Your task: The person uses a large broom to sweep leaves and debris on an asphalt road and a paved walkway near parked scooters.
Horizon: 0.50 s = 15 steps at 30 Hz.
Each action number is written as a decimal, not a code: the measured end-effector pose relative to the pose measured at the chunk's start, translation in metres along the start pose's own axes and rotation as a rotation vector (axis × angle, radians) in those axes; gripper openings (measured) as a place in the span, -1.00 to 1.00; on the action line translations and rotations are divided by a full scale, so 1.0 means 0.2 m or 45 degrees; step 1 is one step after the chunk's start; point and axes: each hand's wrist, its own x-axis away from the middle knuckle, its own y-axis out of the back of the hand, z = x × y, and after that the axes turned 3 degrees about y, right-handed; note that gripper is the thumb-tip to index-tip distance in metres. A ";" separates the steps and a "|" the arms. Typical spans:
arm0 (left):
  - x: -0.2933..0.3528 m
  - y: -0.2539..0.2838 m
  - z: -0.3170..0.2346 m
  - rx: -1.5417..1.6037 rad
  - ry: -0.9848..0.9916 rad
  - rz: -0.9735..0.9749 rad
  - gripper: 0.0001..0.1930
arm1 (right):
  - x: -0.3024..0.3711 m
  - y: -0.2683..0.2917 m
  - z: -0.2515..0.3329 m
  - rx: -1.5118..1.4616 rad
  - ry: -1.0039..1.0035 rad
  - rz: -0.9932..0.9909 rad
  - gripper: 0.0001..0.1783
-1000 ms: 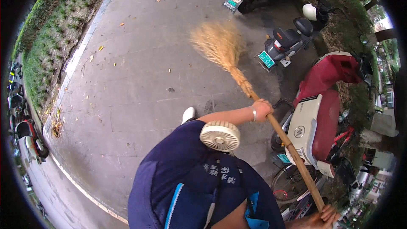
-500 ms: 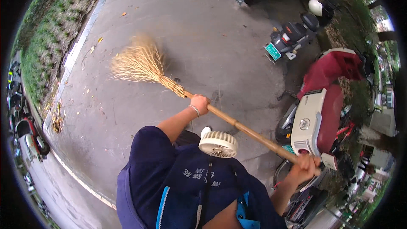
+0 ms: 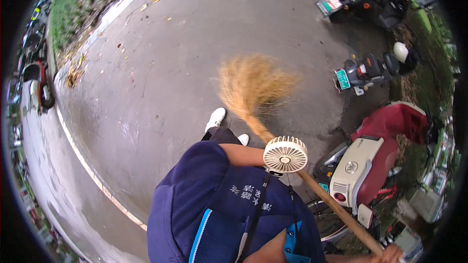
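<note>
Hands first: right hand (image 3: 390,253) is clenched around the top end of the broom (image 3: 256,87) handle, down at the lower right edge, while the left hand is hidden behind the neck fan (image 3: 285,154) (so can't tell how it grips, though the bare forearm runs toward the handle there). Broom slants up from that right hand past the fan to its straw head, which is blurred over the pavement (image 3: 161,68) just ahead of the white shoes (image 3: 216,118). Looks like mid-stroke sweeping to me. Next stroke probably needs care on the right, since a white-and-red scooter (image 3: 363,165) sits close by the handle, with two more parked farther up. Scattered leaves (image 3: 73,73) lie along the curb far left.
</note>
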 end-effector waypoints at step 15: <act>1.03 0.87 -1.01 -1.704 1.027 -0.880 -0.84 | 0.38 -1.30 -1.14 -1.450 -0.936 0.905 -0.84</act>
